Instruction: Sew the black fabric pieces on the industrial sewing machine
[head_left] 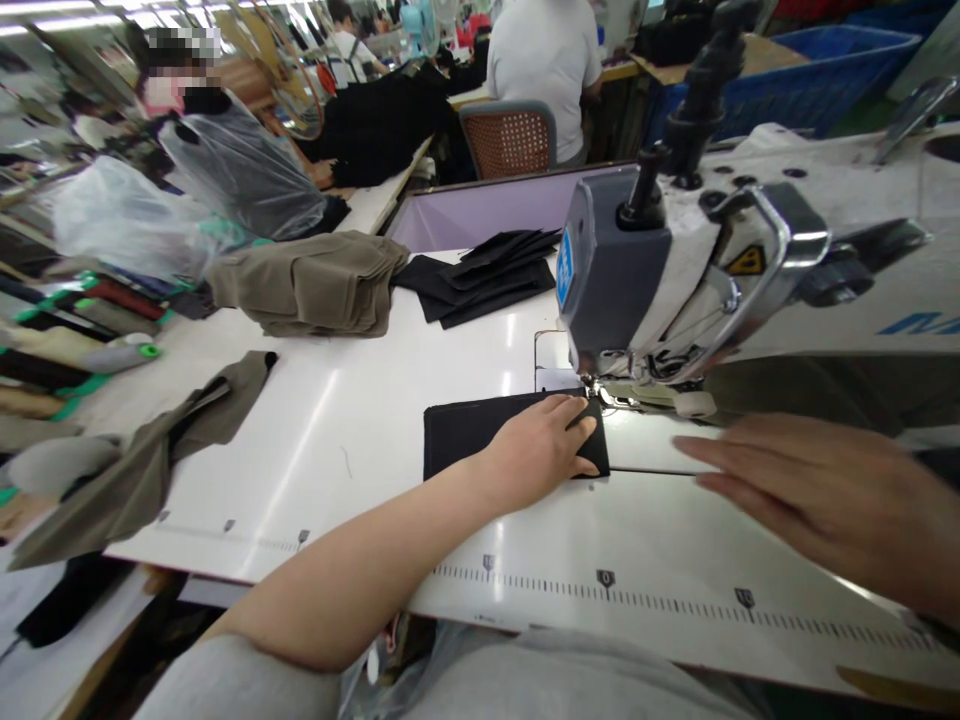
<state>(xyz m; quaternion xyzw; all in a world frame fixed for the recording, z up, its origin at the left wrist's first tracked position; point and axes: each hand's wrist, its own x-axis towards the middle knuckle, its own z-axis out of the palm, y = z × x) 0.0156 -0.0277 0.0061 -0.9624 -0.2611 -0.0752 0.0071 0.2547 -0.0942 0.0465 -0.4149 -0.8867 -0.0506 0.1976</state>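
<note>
My left hand (pixel 541 448) lies flat on a dark rectangular fabric piece (pixel 465 430), its fingers spread near the right end. That end of the fabric sits at the presser foot (pixel 602 393) of a sewing machine (pixel 622 250); whether the needle is in the cloth I cannot tell. To the right, my right hand (pixel 817 500) hovers over the table, blurred by motion, with its fingers stretched out and nothing seen in them. A gap of bare table separates it from the fabric.
Behind the fabric lie black cut pieces (pixel 487 275) and a brown-grey cloth stack (pixel 315 280). Another brown-grey piece (pixel 150 470) hangs over the left edge, near several thread spools (pixel 112 315). A seated person (pixel 544 70) and a blue crate (pixel 817 80) are farther back.
</note>
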